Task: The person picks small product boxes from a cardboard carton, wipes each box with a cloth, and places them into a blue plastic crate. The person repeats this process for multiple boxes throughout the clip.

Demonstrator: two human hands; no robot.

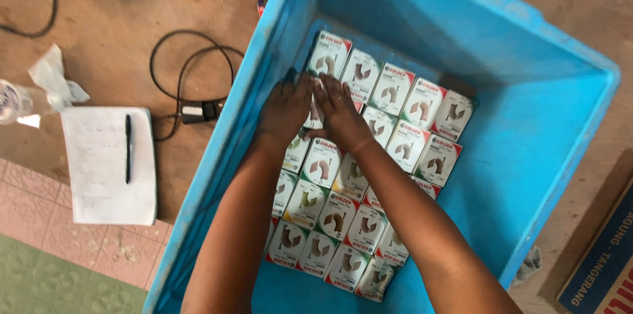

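Head view: the left hand (285,108) and right hand (339,111) lie side by side, fingers spread flat, pressing down on one small white carton (315,115) half hidden beneath them; neither grip closes around it. The carton sits directly under both, equally near each, in the second row of the packed cartons (343,215) inside the blue crate (541,142). Left of the grip, on the floor (99,11), lie a notepad (109,166), pen (128,148) and cable (188,77).

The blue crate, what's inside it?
The blue crate holds small white boxes packed flat in rows, each picturing a pipe elbow. Both hands, left hand and right hand, press on boxes near the far-left corner, hiding those. Anything beneath the boxes is covered.
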